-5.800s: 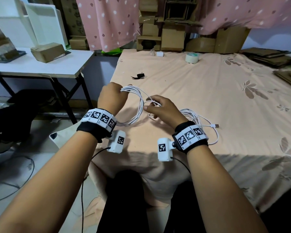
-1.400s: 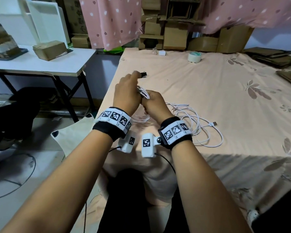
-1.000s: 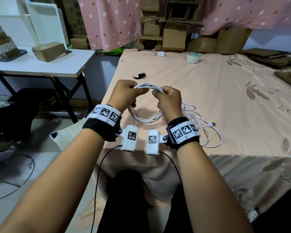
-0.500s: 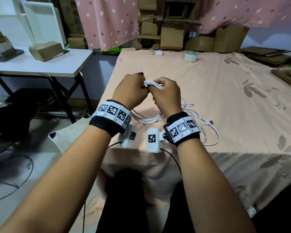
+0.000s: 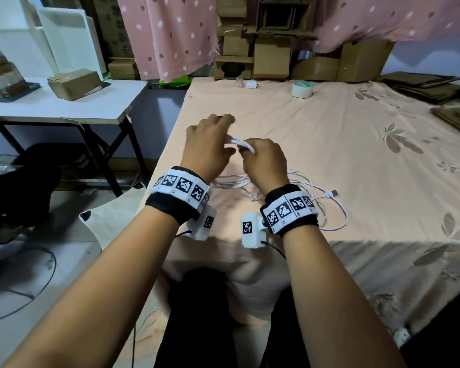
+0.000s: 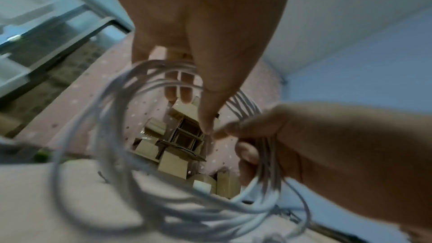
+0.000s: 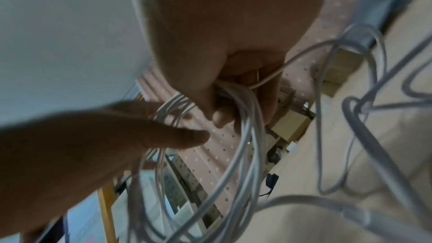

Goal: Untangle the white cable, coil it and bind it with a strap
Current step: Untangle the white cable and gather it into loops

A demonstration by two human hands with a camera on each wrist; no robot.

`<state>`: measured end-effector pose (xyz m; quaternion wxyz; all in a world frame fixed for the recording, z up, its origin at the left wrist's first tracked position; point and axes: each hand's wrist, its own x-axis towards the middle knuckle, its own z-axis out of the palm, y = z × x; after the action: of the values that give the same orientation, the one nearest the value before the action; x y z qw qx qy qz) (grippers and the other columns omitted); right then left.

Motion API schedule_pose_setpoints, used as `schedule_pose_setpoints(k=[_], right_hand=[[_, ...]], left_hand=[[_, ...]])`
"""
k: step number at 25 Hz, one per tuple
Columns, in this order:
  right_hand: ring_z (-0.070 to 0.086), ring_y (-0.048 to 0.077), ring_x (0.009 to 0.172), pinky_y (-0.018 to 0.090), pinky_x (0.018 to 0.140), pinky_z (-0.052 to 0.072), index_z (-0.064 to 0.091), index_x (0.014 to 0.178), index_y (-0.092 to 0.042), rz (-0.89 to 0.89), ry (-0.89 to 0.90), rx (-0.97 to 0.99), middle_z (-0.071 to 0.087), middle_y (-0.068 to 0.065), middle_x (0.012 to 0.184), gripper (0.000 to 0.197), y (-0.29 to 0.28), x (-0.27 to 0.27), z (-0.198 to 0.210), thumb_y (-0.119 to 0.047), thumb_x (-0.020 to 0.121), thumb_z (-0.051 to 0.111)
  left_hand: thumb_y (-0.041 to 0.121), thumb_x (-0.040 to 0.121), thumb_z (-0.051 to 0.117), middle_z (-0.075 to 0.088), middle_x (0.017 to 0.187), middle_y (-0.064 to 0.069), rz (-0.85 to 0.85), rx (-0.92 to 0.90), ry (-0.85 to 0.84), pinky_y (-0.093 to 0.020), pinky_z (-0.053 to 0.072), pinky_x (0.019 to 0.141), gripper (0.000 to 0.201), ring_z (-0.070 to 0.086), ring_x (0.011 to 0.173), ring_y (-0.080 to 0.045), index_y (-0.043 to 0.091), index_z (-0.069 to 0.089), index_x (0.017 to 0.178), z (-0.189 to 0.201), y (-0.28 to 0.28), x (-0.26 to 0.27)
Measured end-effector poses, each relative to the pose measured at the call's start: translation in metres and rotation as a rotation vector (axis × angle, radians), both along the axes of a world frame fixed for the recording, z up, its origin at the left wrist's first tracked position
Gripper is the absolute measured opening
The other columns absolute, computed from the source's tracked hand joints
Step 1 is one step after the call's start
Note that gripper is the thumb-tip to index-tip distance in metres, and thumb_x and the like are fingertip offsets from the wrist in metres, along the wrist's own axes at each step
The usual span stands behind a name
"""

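**Cable coil held up between two hands over the bed**

Cable (image 5: 240,143) loops show white between both hands in the head view, raised above the peach bed (image 5: 329,144). The right hand (image 5: 266,163) has its grip clenched round the bundled loops at the top of the coil. The left hand (image 5: 207,147) sits just beside it, fingers stretched forward past the bundle. The loose remainder of the cable trails on the bed by the right wrist, ending in a plug (image 5: 333,193). Far back on the bed lie a roll of tape (image 5: 302,89) and a small white charger (image 5: 251,84). A white desk (image 5: 64,107) with a cardboard box (image 5: 73,84) stands to the left of the bed.

From the left wrist, the left hand (image 6: 198,30) is released: its fingers reach straight through the cable (image 6: 112,136) coil, the thumb tip close to the right hand's thumb. The right hand (image 6: 327,154) grasps the strands on the right side of the coil.

From the right wrist, the right hand (image 7: 224,58) grips a thick bunch of the cable (image 7: 245,136) between thumb and curled fingers. The left hand (image 7: 81,145) points in from the left, fingers straight, touching the strands. A small black strap (image 7: 271,181) lies on the bed beyond the coil, apart from both hands.
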<state>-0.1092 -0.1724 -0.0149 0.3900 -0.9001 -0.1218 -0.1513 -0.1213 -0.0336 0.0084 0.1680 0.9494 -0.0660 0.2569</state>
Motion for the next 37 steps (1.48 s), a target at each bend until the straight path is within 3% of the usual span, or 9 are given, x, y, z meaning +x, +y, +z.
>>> schedule_pose_setpoints(k=[4, 8, 11, 14, 18, 21, 27, 32, 37], right_hand=[[0.064, 0.033, 0.092, 0.038, 0.075, 0.052, 0.077, 0.108, -0.026, -0.035, -0.114, 0.014, 0.076, 0.004, 0.095, 0.031, 0.003, -0.005, 0.005, -0.018, 0.088, 0.055], [0.063, 0.029, 0.082, 0.035, 0.07, 0.052, 0.075, 0.092, -0.024, -0.11, -0.032, 0.058, 0.074, 0.001, 0.081, 0.021, -0.001, -0.004, 0.004, -0.022, 0.083, 0.056], [0.065, 0.023, 0.069, 0.037, 0.067, 0.056, 0.07, 0.068, -0.019, -0.068, 0.048, 0.249, 0.071, -0.002, 0.063, 0.019, 0.001, -0.001, 0.003, -0.024, 0.081, 0.057], [0.067, 0.023, 0.065, 0.038, 0.068, 0.056, 0.072, 0.067, -0.013, 0.033, 0.166, 0.421, 0.073, -0.001, 0.063, 0.018, 0.0, 0.003, -0.001, -0.017, 0.082, 0.064], [0.063, 0.02, 0.064, 0.031, 0.065, 0.05, 0.072, 0.07, -0.009, 0.154, 0.273, 0.576, 0.073, 0.01, 0.068, 0.011, -0.004, 0.01, -0.005, -0.007, 0.08, 0.069], [0.061, 0.02, 0.061, 0.027, 0.061, 0.05, 0.068, 0.075, -0.004, 0.194, 0.322, 0.612, 0.071, 0.016, 0.07, 0.01, 0.0, 0.017, -0.008, -0.001, 0.085, 0.067], [0.059, 0.03, 0.063, 0.044, 0.061, 0.05, 0.065, 0.074, -0.012, 0.196, 0.441, 0.699, 0.068, 0.013, 0.065, 0.012, 0.01, 0.036, -0.039, -0.01, 0.086, 0.069], [0.058, 0.024, 0.052, 0.027, 0.047, 0.048, 0.063, 0.078, -0.01, 0.227, 0.49, 0.79, 0.063, 0.016, 0.069, 0.014, 0.009, 0.048, -0.056, -0.01, 0.092, 0.067], [0.06, 0.022, 0.054, 0.024, 0.047, 0.046, 0.063, 0.084, -0.009, 0.264, 0.514, 0.889, 0.062, 0.014, 0.068, 0.011, 0.006, 0.052, -0.058, -0.013, 0.094, 0.068]], left_hand=[[0.02, 0.091, 0.053, 0.066, 0.085, -0.011, -0.021, -0.039, 0.04, -0.041, 0.048, 0.068, 0.014, 0.06, 0.083, -0.037, 0.011, 0.063, 0.087, 0.005, -0.003, 0.004], [0.039, 0.101, 0.051, 0.04, 0.055, -0.002, 0.178, -0.265, 0.02, -0.035, 0.025, 0.058, 0.052, 0.04, 0.064, -0.036, 0.015, 0.037, 0.057, 0.012, 0.011, -0.001], [0.038, 0.102, 0.05, 0.036, 0.052, -0.004, 0.201, -0.52, 0.06, -0.038, 0.022, 0.052, 0.056, 0.034, 0.055, -0.029, 0.013, 0.038, 0.054, 0.007, 0.015, 0.002], [0.042, 0.1, 0.053, 0.036, 0.051, -0.006, 0.18, -0.815, 0.119, -0.032, 0.029, 0.054, 0.059, 0.03, 0.054, -0.028, -0.002, 0.048, 0.06, -0.01, 0.024, 0.014], [0.041, 0.098, 0.055, 0.035, 0.051, -0.001, 0.196, -1.09, 0.244, -0.023, 0.029, 0.047, 0.048, 0.031, 0.046, -0.021, 0.011, 0.053, 0.061, -0.022, 0.032, 0.023], [0.041, 0.096, 0.056, 0.035, 0.051, -0.001, 0.221, -1.151, 0.296, -0.023, 0.029, 0.047, 0.043, 0.03, 0.043, -0.019, 0.015, 0.053, 0.062, -0.033, 0.035, 0.03], [0.032, 0.096, 0.055, 0.037, 0.052, -0.003, 0.208, -1.256, 0.366, -0.023, 0.028, 0.048, 0.033, 0.032, 0.042, -0.017, 0.014, 0.054, 0.068, -0.066, 0.039, 0.045], [0.031, 0.093, 0.06, 0.034, 0.047, 0.004, 0.117, -1.345, 0.41, -0.026, 0.023, 0.049, 0.034, 0.028, 0.041, -0.016, 0.018, 0.053, 0.062, -0.085, 0.036, 0.056], [0.024, 0.097, 0.06, 0.028, 0.051, 0.005, 0.024, -1.448, 0.416, -0.022, 0.019, 0.044, 0.036, 0.024, 0.043, -0.013, 0.016, 0.05, 0.063, -0.087, 0.035, 0.059]])
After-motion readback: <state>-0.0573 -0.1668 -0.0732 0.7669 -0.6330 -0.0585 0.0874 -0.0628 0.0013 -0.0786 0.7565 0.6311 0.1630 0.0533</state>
